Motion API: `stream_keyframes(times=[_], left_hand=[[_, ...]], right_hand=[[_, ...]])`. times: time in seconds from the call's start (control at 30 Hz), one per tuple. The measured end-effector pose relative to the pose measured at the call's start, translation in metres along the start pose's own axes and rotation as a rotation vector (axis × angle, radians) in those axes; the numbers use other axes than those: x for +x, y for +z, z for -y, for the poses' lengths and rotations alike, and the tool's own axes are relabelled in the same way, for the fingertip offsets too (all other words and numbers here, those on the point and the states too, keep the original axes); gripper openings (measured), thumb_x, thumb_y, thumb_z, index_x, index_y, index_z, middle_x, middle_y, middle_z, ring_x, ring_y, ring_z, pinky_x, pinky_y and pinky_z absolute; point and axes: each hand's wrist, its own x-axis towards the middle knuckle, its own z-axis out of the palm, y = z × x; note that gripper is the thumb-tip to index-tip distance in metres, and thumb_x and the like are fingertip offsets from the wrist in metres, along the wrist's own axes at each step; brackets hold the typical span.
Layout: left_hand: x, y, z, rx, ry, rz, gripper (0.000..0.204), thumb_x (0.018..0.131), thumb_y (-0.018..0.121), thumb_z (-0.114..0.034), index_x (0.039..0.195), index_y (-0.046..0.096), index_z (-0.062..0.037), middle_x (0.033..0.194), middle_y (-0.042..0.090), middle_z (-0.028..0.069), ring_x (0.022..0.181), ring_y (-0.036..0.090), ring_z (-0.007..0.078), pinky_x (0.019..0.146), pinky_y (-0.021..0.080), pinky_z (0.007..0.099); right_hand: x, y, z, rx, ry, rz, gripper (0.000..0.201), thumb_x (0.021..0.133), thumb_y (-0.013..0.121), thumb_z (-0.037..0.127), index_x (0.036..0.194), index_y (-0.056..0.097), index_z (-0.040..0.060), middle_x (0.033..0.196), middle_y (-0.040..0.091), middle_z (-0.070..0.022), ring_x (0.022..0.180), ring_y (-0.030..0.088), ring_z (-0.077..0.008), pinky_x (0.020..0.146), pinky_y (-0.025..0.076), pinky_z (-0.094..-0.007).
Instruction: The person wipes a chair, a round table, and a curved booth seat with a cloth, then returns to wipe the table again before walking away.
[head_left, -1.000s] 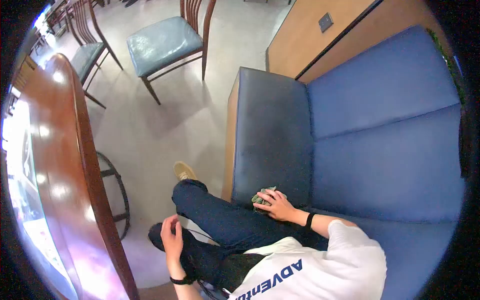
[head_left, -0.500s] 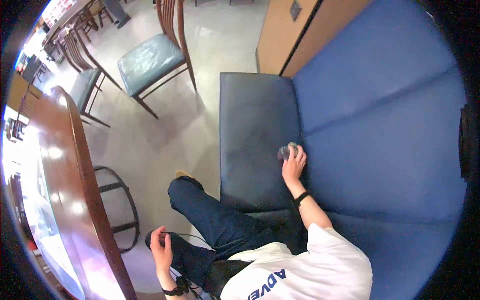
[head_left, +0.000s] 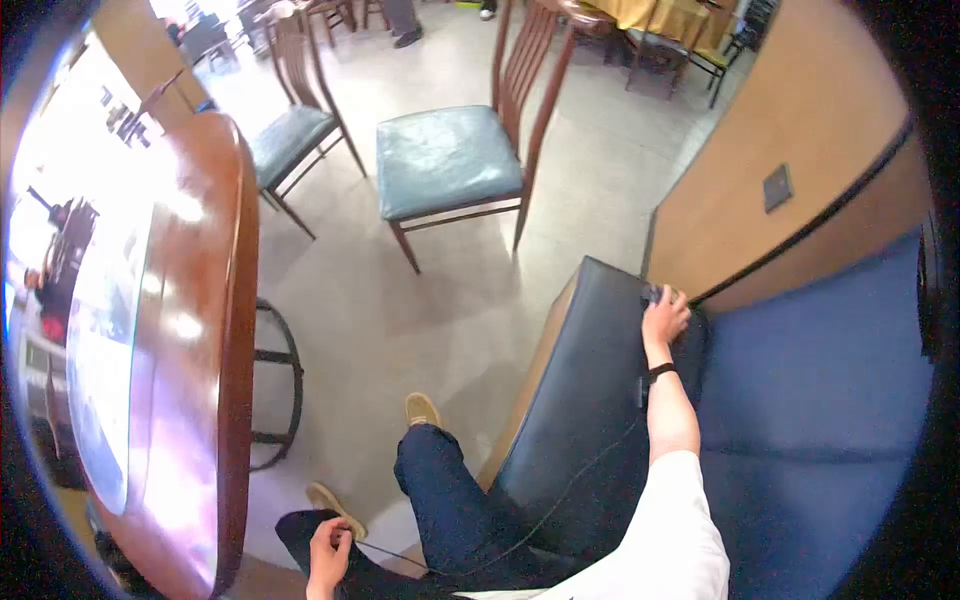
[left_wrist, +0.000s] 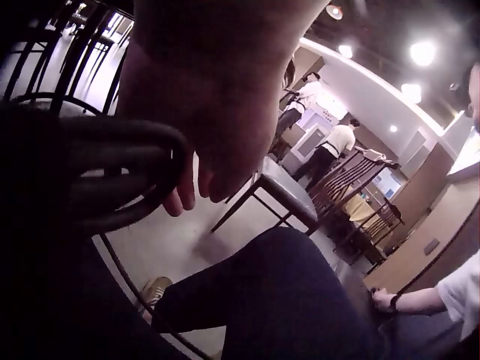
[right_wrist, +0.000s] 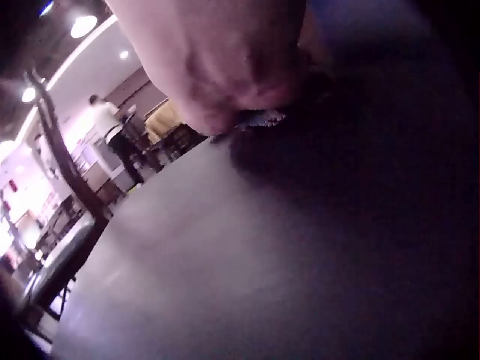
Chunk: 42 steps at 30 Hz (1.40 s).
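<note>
My right hand [head_left: 667,320] reaches out to the far end of the dark blue bench seat [head_left: 590,370], beside the backrest. It grips a crumpled cloth [right_wrist: 264,118], mostly covered by the fingers and pressed against the seat. In the head view only a dark bit of this cloth shows at the fingertips. My left hand [head_left: 328,553] hangs over my leg, fingers loosely bent and nothing held. Up close in the left wrist view, the left hand [left_wrist: 217,120] appears dark, with its fingertips pointing down.
A wooden table [head_left: 215,330] with a glass top stands at left. Two chairs with padded seats [head_left: 450,160] stand ahead. A wood panel [head_left: 800,130] borders the bench's far end. A thin cable [head_left: 560,500] runs across my lap towards the right wrist. People stand in the background.
My right hand has moved with the cloth from beside my thigh, along the seat, to its far end. The head view has turned towards the chairs. The left hand stays low near my leg.
</note>
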Motion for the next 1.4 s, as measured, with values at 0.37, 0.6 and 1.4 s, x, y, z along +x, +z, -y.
stream_keyframes(times=[0.37, 0.6, 1.4], left_hand=[[-0.002, 0.014, -0.032, -0.060, 0.141, 0.066, 0.024, 0.094, 0.068, -0.009, 0.116, 0.068, -0.0005, 0.103, 0.069, 0.0122, 0.092, 0.070, 0.0216, 0.080, 0.056, 0.0326], [-0.018, 0.010, -0.008, -0.124, 0.257, 0.064, 0.024, 0.094, 0.069, -0.010, 0.117, 0.068, -0.0013, 0.106, 0.071, 0.0134, 0.095, 0.071, 0.0236, 0.080, 0.056, 0.0336], [-0.071, -0.072, 0.114, 0.205, 0.243, -0.487, 0.033, 0.085, 0.074, -0.011, 0.116, 0.065, -0.0052, 0.122, 0.061, 0.0178, 0.121, 0.054, 0.0392, 0.106, 0.043, 0.0483]], right_hand=[[-0.107, -0.027, 0.073, 0.252, -0.748, 0.109, 0.051, 0.078, 0.073, 0.022, 0.129, 0.063, 0.0184, 0.146, 0.048, -0.0170, 0.128, 0.045, -0.0446, 0.100, 0.044, -0.0592], [-0.341, -0.143, -0.002, 0.364, -1.326, 0.385, 0.053, 0.067, 0.080, 0.040, 0.115, 0.066, 0.0222, 0.131, 0.057, -0.0091, 0.121, 0.050, -0.0381, 0.093, 0.045, -0.0557], [-0.306, -0.118, -0.014, 0.325, -0.870, 0.195, 0.027, 0.092, 0.069, 0.031, 0.113, 0.067, 0.0137, 0.136, 0.053, -0.0146, 0.122, 0.048, -0.0434, 0.094, 0.045, -0.0579]])
